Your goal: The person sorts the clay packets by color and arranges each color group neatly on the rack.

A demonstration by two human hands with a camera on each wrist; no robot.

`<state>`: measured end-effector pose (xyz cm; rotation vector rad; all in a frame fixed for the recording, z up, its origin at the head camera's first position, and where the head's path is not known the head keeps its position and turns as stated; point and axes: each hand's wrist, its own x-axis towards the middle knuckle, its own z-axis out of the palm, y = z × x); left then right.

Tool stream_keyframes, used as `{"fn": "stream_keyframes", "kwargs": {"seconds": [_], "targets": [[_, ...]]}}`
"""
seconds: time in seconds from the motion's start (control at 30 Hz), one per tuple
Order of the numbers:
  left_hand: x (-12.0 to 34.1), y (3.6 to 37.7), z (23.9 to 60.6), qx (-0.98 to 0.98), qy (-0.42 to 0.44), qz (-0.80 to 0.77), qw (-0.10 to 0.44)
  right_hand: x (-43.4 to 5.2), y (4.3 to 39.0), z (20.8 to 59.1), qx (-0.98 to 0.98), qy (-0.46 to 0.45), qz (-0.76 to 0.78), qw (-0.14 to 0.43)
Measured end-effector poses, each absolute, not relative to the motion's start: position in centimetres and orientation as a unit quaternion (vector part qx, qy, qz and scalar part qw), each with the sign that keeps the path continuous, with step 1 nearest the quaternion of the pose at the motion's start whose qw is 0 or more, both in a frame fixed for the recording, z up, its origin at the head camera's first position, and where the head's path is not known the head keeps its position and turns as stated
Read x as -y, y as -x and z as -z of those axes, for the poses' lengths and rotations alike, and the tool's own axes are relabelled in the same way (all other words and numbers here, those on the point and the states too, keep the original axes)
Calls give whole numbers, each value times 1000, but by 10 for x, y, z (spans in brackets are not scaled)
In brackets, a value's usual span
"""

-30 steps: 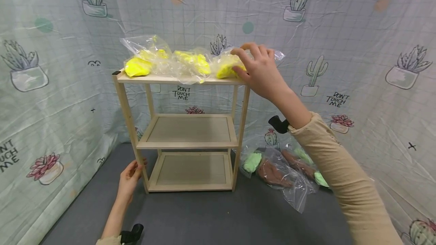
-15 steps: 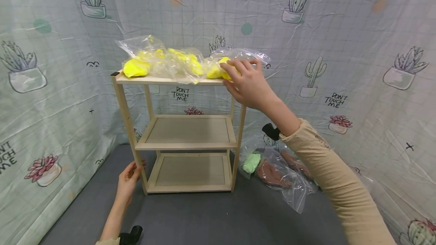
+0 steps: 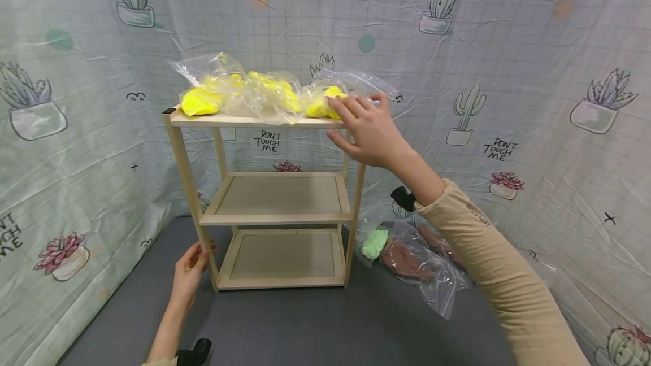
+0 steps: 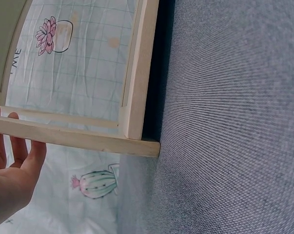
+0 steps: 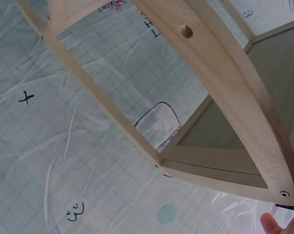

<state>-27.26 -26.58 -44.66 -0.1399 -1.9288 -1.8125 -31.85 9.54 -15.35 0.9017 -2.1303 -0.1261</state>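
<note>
A light wooden three-tier shelf rack (image 3: 274,217) stands on the dark grey surface. My left hand (image 3: 187,275) holds its front left leg low down, with fingers wrapped around that leg (image 4: 78,139) in the left wrist view. Along the top tier lie three clear plastic bags with bright yellow contents: a left bag (image 3: 200,101), a middle bag (image 3: 277,92) and a right bag (image 3: 316,107). Loosely bent fingers of my right hand (image 3: 373,134) lie at the right bag, the thumb lower, beside the top tier's front edge. A fingertip (image 5: 269,223) shows in the right wrist view.
Right of the rack, several clear bags lie on the grey surface (image 3: 285,332), including a pale green bag (image 3: 374,243) and a brown bag (image 3: 407,261). My right sleeve partly covers this group. A cactus-print curtain (image 3: 488,27) surrounds the area.
My right hand and the right yellow bag have shifted left on the top tier; the hand has since dropped slightly, its thumb apart from the bag. My left hand keeps its hold.
</note>
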Motion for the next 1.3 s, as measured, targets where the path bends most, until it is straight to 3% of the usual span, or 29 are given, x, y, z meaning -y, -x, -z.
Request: {"fn": "stream_keyframes", "kwargs": {"seconds": [0.47,0.83,1.3], "targets": [[263,271,447,704,62,664,244,-101,308,159,856,-339,54,386],[267,271,448,716,43,653,243,-122,293,177,799,-389,18,459],[267,271,447,713,53,657,239,-157,281,233,753,-435,-10,494]]}}
